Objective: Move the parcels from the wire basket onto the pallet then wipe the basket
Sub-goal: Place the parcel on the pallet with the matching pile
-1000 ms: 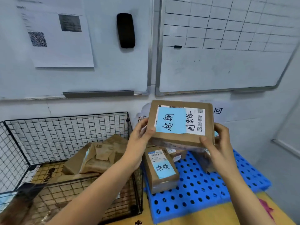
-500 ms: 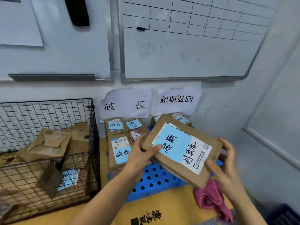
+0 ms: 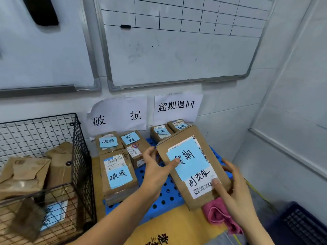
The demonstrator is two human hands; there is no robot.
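Observation:
A flat brown parcel [image 3: 192, 167] with a blue note and a white label is held tilted over the right part of the blue perforated pallet [image 3: 166, 193]. My left hand [image 3: 157, 171] grips its left edge, thumb on the blue note. My right hand [image 3: 231, 190] grips its lower right corner, thumb on the white label. The black wire basket [image 3: 77, 156] stands at the left with several brown parcels [image 3: 26, 175] inside. Several labelled parcels [image 3: 117, 174] lie on the pallet's left and back. A pink cloth [image 3: 219, 215] lies under the held parcel's near end.
Two paper signs [image 3: 177, 106] hang on the wall behind the pallet, below whiteboards [image 3: 177, 50]. A dark blue crate [image 3: 300, 225] sits at the lower right. Yellow-brown cardboard [image 3: 177, 230] covers the surface in front of the pallet. The white wall closes in on the right.
Both hands have carried the parcel from in front of the whiteboards down and right over the pallet, turning it lengthwise. The view swung right, so the basket now sits at the left edge.

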